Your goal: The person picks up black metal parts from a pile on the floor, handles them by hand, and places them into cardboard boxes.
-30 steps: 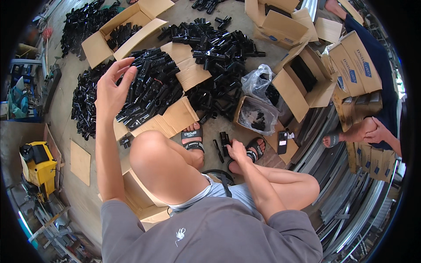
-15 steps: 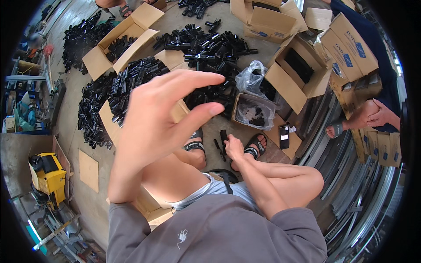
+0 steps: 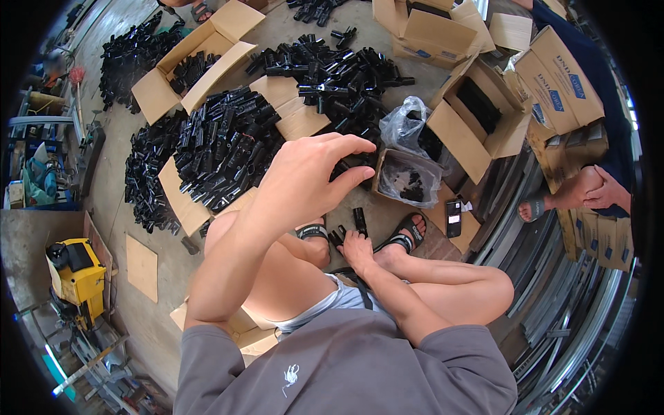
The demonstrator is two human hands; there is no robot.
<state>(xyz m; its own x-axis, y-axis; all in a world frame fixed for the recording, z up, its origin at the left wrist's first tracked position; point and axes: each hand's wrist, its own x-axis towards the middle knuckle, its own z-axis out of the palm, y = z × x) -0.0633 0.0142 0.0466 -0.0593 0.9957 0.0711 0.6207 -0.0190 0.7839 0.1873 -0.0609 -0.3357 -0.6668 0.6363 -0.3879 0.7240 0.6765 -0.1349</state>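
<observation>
Thumb and forefinger of the left grip (image 3: 304,173) curve toward each other with a gap between them; that grip is raised in the air with nothing seen in it. The right grip (image 3: 357,250) is low, at the near ends of two black pieces: a thicker tube (image 3: 360,220) just beyond it and a slimmer piece (image 3: 336,237) just to its left. Whether it is closed on either, I cannot tell. A strapped sandal (image 3: 401,240) is just right of this grip; farther right, a phone (image 3: 454,220) lies on cardboard (image 3: 465,235). Beyond and left of the left grip lies a heap of black pieces (image 3: 232,149).
</observation>
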